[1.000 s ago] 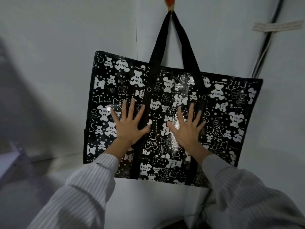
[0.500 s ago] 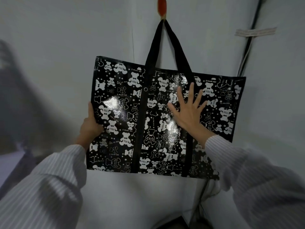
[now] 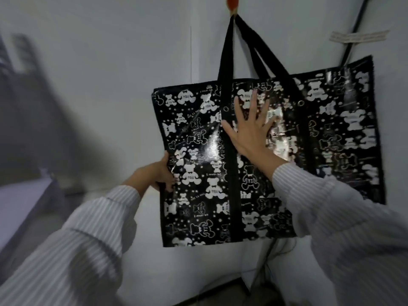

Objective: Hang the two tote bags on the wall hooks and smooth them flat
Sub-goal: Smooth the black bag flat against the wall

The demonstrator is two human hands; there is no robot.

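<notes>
Glossy black tote bag with white bear print (image 3: pixel 276 162) hanging by its handles from orange wall hook (image 3: pixel 232 3), right hand (image 3: pixel 249 133) flat on bag front, fingers spread, left hand (image 3: pixel 157 173) pinching bag's left edge

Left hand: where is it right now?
Head view, left of centre: the left hand grips the left edge of the black bear-print tote bag, below-left of the right hand.
</notes>
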